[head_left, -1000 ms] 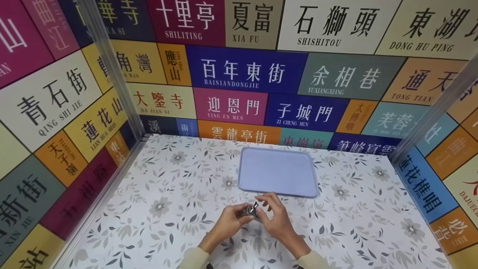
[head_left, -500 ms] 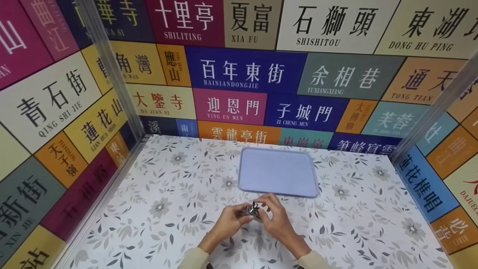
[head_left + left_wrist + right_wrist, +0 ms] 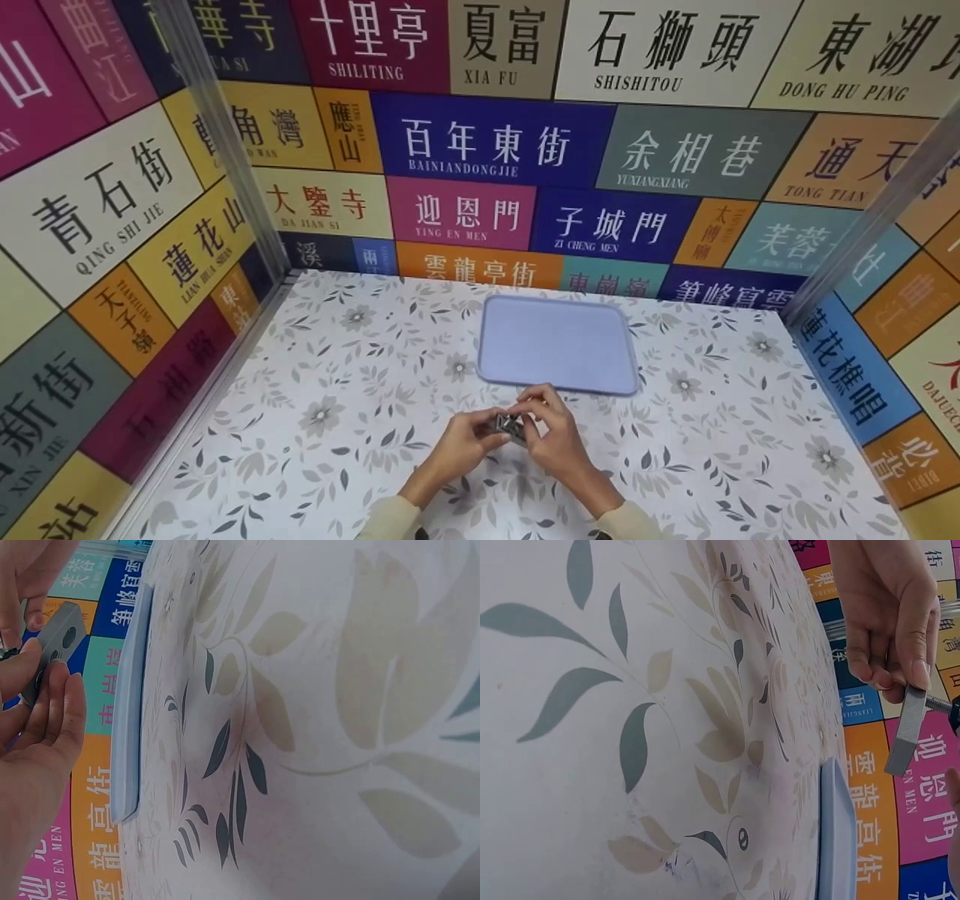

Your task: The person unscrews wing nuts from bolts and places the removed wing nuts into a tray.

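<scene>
My left hand (image 3: 459, 450) pinches a small grey metal block (image 3: 66, 636) between thumb and fingers. Dark round holes show on the block's face in the left wrist view. A threaded screw (image 3: 937, 704) sticks out of the block in the right wrist view, with a dark end cut by the frame edge. My right hand (image 3: 559, 442) is close against the left, its thumb and bent index finger at the screw side of the assembly (image 3: 511, 426). The right fingers partly cover the small metal parts, so the exact grip is hard to see.
Beyond the hands a pale blue-lilac tray (image 3: 559, 345) lies on the table, which has a white floral cover (image 3: 360, 390). Panels with colourful lettering (image 3: 495, 142) stand behind and on both sides, with clear corner strips (image 3: 225, 142).
A shiny metal piece that stood up between the hands is no longer seen upright. My right index finger has bent down over it. The left hand stays in place.
</scene>
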Motion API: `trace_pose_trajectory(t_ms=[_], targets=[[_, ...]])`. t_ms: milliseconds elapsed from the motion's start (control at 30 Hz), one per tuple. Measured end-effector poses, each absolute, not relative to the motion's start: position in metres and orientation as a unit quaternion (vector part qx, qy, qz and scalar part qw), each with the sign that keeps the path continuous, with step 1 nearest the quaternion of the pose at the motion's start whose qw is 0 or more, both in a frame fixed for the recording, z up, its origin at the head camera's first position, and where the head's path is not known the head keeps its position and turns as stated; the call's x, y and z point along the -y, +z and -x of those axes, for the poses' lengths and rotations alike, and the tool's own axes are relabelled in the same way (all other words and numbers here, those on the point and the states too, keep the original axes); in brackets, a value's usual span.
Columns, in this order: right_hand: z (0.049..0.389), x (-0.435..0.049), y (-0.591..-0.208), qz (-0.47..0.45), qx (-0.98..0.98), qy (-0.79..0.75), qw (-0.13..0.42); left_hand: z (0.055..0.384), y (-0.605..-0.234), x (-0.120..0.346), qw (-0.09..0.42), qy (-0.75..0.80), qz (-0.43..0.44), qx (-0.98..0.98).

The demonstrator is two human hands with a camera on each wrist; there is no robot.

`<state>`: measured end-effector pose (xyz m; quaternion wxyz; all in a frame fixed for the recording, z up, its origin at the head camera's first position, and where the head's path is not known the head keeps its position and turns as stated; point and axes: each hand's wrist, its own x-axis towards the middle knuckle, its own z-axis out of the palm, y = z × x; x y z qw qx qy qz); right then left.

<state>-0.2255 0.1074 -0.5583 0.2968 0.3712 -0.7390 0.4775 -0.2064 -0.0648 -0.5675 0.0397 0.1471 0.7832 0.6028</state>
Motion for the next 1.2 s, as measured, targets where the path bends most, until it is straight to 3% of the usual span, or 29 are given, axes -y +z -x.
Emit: trace_pose_trajectory(t_ms=[267,567,1200], targets=[[0.221,-0.105,-0.546,-0.374,0.725,0.483,0.319,0.216,-0.587,0.066,0.032,0.599,-0.159,-0.784],[0.232,-0.110,-0.572,-0.357,0.729,0.480,0.332,0.216,-0.587,0.066,0.034,0.593,-0.150,-0.791],[0.231,-0.119,-0.586,-0.312,0.810,0.439,0.233,0.216,-0.589,0.072,0.045,0.610,-0.155,-0.776]])
